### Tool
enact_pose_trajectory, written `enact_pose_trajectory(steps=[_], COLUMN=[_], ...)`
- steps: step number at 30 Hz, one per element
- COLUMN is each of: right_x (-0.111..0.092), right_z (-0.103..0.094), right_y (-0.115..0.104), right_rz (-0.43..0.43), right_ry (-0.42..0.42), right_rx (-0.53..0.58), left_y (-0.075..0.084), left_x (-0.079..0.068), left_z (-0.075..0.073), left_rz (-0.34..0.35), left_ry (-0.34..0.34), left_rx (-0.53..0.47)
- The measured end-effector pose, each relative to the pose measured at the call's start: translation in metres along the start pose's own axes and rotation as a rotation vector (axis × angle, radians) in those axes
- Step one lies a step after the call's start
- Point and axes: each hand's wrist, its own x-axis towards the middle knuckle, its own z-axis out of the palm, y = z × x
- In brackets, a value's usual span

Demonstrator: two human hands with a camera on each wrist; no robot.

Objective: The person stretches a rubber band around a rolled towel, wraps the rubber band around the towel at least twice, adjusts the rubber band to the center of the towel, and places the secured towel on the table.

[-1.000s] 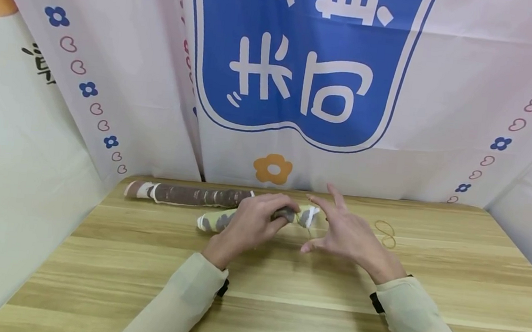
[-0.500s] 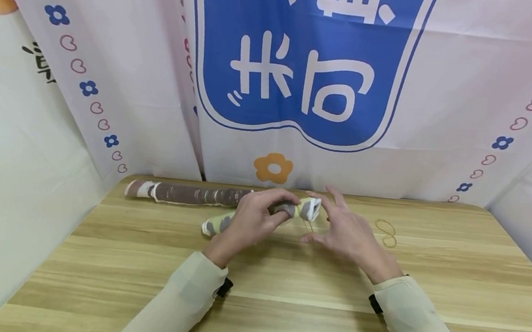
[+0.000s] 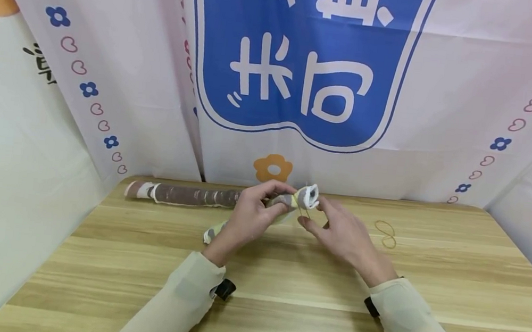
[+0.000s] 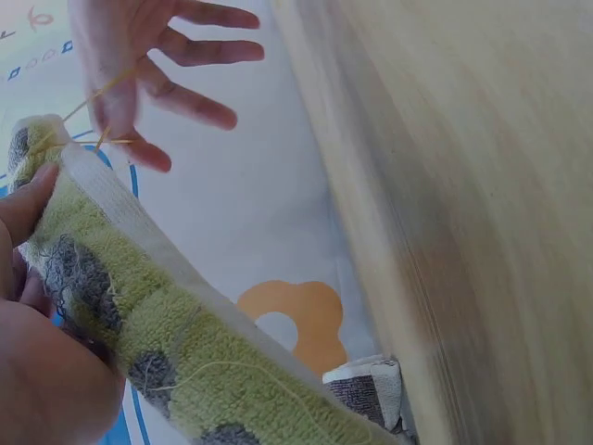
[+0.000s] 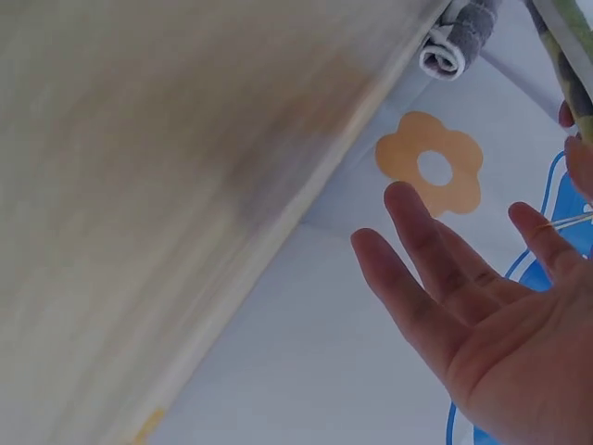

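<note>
My left hand (image 3: pixel 247 215) grips a rolled towel (image 4: pixel 185 334), yellow-green with grey patches and a white edge. The roll slants up to the right, its coiled end (image 3: pixel 310 197) sticking out past the fingers. A thin yellow rubber band (image 4: pixel 100 95) circles the towel near that end. From there its strands stretch across to my right hand (image 3: pixel 346 235), where they loop over the thumb (image 5: pixel 547 243). Seen in both wrist views, the right hand's other fingers are spread and fairly straight, close beside the towel's end.
A brown rolled towel (image 3: pixel 186 196) lies along the back left edge of the wooden table (image 3: pixel 280 317). To the right lies another rubber band (image 3: pixel 388 235), twisted into a figure eight. A printed cloth (image 3: pixel 445 98) hangs behind the table.
The towel's right end has risen and tilted toward the camera, while its left end has shifted slightly nearer. My right hand's fingers have drawn closer together at that end.
</note>
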Motion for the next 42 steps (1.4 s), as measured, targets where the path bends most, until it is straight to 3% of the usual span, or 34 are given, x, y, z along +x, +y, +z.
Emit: enact_pose_trajectory(steps=[8, 16, 27, 35, 42], right_x=[-0.003, -0.002, -0.002, -0.002, -0.002], right_z=[0.000, -0.002, -0.009, -0.012, -0.011], right_y=[0.000, 0.006, 0.007, 0.017, 0.019], right_rz=[0.000, 0.069, 0.142, 0.237, 0.145], right_ry=[-0.035, -0.039, 0.086, -0.035, -0.190], right_rx=[0.117, 0.358, 0.112, 0.132, 0.092], left_y=[0.002, 0.006, 0.009, 0.009, 0.004], left_x=[0.002, 0.004, 0.005, 0.005, 0.004], left_z=[-0.002, -0.003, -0.002, -0.001, 0.000], left_rz=[-0.035, -0.020, -0.017, -0.017, -0.103], left_ry=[-0.002, -0.014, -0.069, -0.083, -0.031], left_rx=[-0.047, -0.112, -0.167, -0.174, -0.148])
